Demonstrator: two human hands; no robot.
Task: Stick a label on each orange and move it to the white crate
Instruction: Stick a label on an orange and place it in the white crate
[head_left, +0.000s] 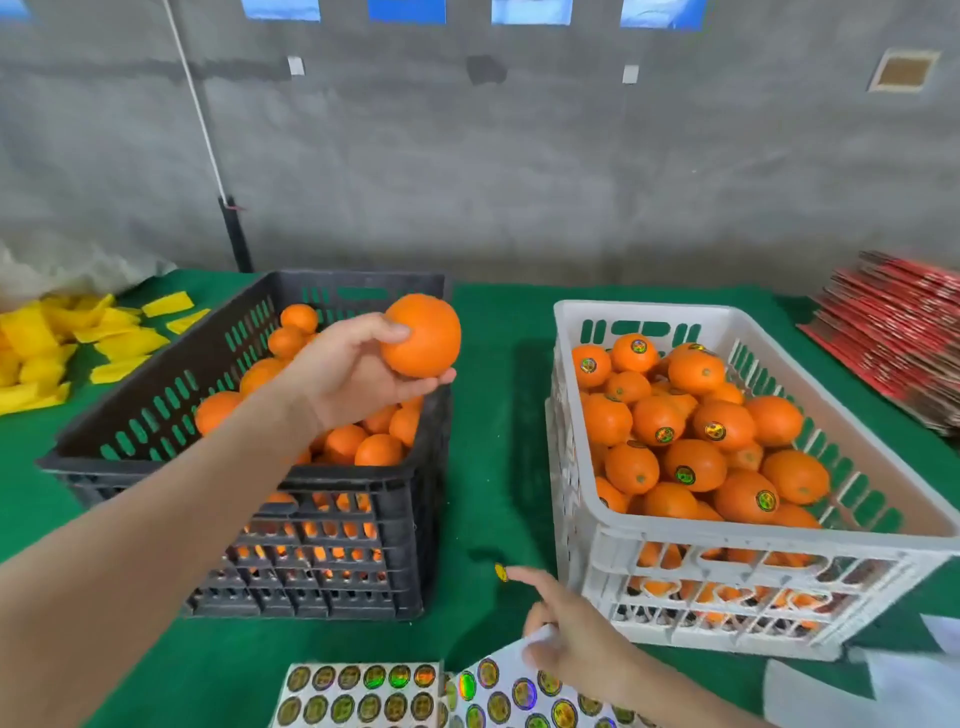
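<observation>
Here, an orange (422, 335) is gripped by the left hand (348, 371), with the thumb curled over its top and the fingers cupped beneath it. It is held in the air above the far right corner of the black crate (332, 571), which is part-filled with loose oranges (363, 441). The right hand (569, 631) is held low near the front edge of the bench (488, 415), its index finger stretched out with a small round label (501, 572) carried on the tip; how the other fingers lie cannot be told. Just beneath that hand, sticker sheets (363, 693) of shiny round labels are laid at the front edge, one of them curled up. The white crate (727, 551) is set to the right of the black one, with a strip of green cloth left between them, and is piled with labelled oranges (691, 467). Yellow pieces (47, 343) are scattered at the far left corner, and red flat stacks (898, 332) are piled at the right edge.
</observation>
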